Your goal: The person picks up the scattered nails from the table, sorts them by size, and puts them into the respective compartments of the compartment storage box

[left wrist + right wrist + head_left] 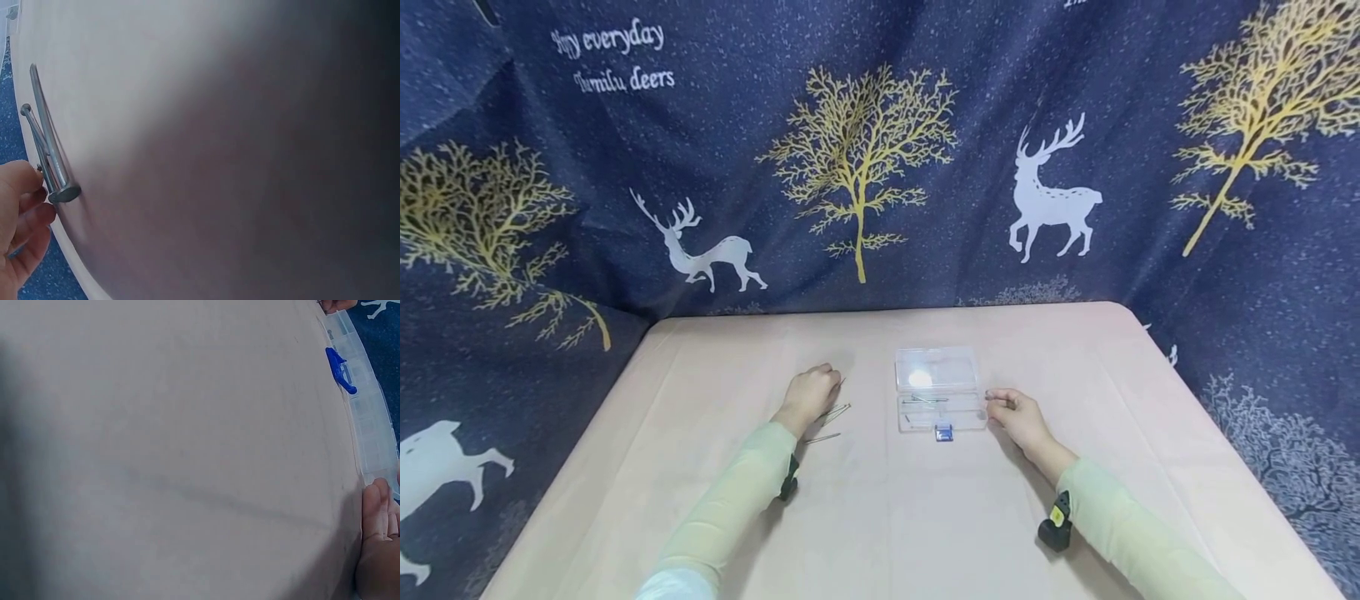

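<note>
Over the left part of the table, my left hand pinches a thin nail, of which little shows beyond the fingertips. Several metal nails lie loose beside that hand; the left wrist view shows a long nail with a broad flat head close to the fingers. A clear plastic box with compartments lies with its lid folded back, and a few nails are inside. My right hand touches the box's right end with its fingers fairly straight.
A blue latch sticks out from the box's front edge. One nail lies apart, nearer the front. A pale cloth covers the table. Behind it hangs a dark blue curtain with deer and trees.
</note>
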`<state>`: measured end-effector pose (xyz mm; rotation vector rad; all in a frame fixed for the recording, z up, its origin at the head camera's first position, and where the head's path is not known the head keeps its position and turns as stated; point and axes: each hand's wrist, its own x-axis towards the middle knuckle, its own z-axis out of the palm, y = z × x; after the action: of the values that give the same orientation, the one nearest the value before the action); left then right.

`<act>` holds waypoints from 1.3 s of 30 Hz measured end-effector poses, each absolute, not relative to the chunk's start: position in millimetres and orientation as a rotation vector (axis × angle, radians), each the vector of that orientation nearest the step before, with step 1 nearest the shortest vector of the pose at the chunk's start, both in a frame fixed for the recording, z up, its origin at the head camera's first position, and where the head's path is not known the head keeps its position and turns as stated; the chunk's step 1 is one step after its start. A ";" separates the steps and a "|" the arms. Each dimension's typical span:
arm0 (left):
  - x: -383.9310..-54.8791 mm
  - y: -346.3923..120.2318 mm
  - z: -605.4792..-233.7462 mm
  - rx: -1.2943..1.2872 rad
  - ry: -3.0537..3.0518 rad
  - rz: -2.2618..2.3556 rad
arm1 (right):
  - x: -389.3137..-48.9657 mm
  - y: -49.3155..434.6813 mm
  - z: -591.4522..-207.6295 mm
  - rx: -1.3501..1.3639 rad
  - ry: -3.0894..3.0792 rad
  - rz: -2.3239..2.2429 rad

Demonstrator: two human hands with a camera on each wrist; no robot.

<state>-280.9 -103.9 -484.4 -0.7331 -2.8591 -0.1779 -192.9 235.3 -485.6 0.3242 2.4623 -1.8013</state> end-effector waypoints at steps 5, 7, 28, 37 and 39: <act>-280.6 -103.9 -485.1 -0.703 -2.892 -0.213 | -191.7 234.2 -485.0 0.328 2.458 -1.833; -280.1 -103.9 -484.9 -0.692 -2.906 -0.242 | -191.7 233.9 -484.8 0.332 2.458 -1.834; -278.8 -102.2 -485.1 -0.675 -2.859 -0.138 | -194.5 233.4 -491.4 0.351 2.481 -1.821; -274.7 -108.3 -480.5 -0.525 -2.924 -0.417 | -195.0 235.1 -492.5 0.337 2.487 -1.804; -273.9 -109.4 -480.2 -0.512 -2.930 -0.457 | -194.7 236.0 -492.1 0.341 2.476 -1.803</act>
<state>-273.9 -109.4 -480.2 -0.5124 -2.9301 -0.4565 -194.7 236.0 -492.1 0.3407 2.4759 -1.8035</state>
